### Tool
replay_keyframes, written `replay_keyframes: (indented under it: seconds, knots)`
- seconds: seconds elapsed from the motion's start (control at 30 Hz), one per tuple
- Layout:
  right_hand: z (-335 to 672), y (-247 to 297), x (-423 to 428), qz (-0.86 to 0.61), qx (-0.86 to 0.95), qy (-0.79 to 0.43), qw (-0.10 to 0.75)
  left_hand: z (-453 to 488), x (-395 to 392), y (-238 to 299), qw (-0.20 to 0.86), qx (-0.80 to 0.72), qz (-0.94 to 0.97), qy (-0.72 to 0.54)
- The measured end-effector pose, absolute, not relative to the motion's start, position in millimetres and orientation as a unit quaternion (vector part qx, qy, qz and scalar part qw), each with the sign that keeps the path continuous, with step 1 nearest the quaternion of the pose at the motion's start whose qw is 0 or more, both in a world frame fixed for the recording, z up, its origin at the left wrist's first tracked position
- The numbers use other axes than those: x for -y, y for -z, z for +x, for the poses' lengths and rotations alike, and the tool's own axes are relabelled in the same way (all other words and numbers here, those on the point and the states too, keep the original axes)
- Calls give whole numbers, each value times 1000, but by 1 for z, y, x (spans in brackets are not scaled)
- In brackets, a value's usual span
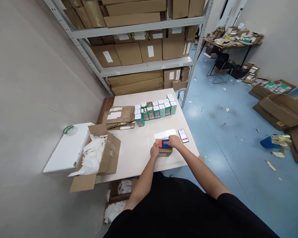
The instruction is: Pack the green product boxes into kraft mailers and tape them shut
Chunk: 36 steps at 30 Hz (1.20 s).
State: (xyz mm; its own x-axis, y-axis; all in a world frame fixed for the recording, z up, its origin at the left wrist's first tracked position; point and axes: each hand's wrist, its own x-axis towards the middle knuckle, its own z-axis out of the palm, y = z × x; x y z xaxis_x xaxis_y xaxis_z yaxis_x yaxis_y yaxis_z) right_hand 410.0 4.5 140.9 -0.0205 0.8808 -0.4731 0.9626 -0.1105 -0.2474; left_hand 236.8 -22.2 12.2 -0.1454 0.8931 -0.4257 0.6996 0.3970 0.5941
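A small brown cardboard box (167, 151) lies on the white table (139, 148) near its front edge. My left hand (154, 150) rests closed against the box's left end and holds it. My right hand (173, 141) is closed on a blue and orange tool (163, 144), likely a tape dispenser, pressed on the box's top. A white paper sheet (165, 134) and a phone (183, 135) with a lit screen lie just beyond the box.
Several green and white cartons (155, 110) stand in rows at the table's far side, beside flattened cardboard (119, 117). An open box of white paper (96, 155) and a tape roll (68, 129) sit left. Shelving (144, 49) holds cartons; boxes litter the blue floor (238, 138).
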Motion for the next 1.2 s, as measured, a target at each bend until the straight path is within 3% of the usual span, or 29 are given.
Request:
replay_keyframes:
  seconds: [0.2, 0.7, 1.0, 1.2]
  knots:
    - [400, -139, -11, 686, -665, 288, 73, 220, 25, -9, 385, -751, 519, -135]
    - [549, -100, 36, 748, -596, 283, 70, 208, 24, 6, 426, -708, 535, -179]
    - [473, -79, 24, 733, -597, 326, 18, 160, 6, 19, 450, -714, 490, -219]
    - [391, -80, 3, 679, -651, 339, 13, 90, -4, 6, 377, -789, 454, -172]
